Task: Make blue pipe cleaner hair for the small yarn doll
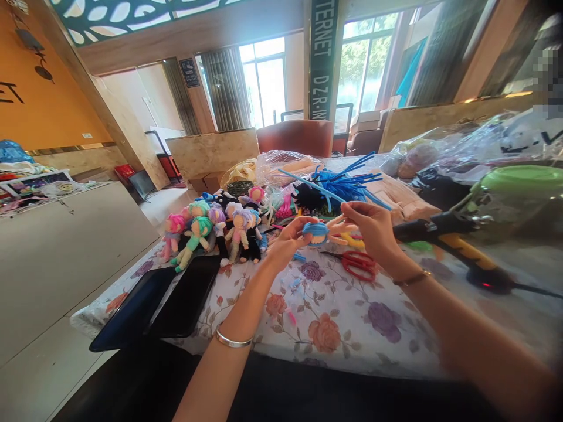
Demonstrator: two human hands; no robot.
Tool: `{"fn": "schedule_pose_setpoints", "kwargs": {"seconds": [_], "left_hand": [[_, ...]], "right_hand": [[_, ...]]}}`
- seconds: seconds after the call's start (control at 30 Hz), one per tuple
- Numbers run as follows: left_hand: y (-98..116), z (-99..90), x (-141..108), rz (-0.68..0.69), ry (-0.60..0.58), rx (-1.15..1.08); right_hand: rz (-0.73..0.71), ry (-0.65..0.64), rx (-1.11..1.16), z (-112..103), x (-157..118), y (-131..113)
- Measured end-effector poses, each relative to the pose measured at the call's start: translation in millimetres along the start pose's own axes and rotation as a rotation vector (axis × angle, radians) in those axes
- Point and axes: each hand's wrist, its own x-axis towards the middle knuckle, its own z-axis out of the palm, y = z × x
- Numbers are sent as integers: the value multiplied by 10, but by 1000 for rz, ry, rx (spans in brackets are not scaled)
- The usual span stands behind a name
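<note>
My left hand (290, 239) is closed round the head end of a small doll (317, 233) with blue hair and pale limbs. The doll lies sideways above the flowered tablecloth, its limbs pointing right. My right hand (367, 221) is pinched at the upper right of the doll; a thin blue strand (308, 183) runs up and left from near its fingertips. Whether the fingers grip the strand or a limb is too small to tell. Red-handled scissors (358, 265) lie on the cloth just below the hands.
Several finished dolls (237, 225) stand at the left, behind two dark phone-like slabs (189, 296). Blue fuzzy stems (343, 184) are heaped behind my hands. A glue gun (466, 252) with a red light and a green-rimmed container (519, 205) are at the right.
</note>
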Motion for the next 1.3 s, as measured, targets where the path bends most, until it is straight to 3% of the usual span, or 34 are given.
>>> {"fn": "schedule_pose_setpoints", "kwargs": {"seconds": [0.23, 0.4, 0.6, 0.73, 0.87, 1.07, 1.3], "left_hand": [[6, 11, 0, -48, -4, -52], [7, 18, 3, -73, 31, -100], [27, 1, 47, -63, 255, -261], [23, -51, 86, -13, 427, -371], [35, -69, 88, -30, 540, -413], [39, -39, 71, -48, 454, -425], [67, 14, 55, -106, 362, -409]], "right_hand": [[36, 80, 218, -71, 149, 111], [79, 235, 350, -127, 225, 133], [106, 281, 242, -174, 241, 145], [109, 224, 145, -143, 197, 157], [-10, 80, 4, -67, 111, 137], [-177, -186, -172, 47, -42, 133], [-234, -202, -248, 126, -125, 162]]}}
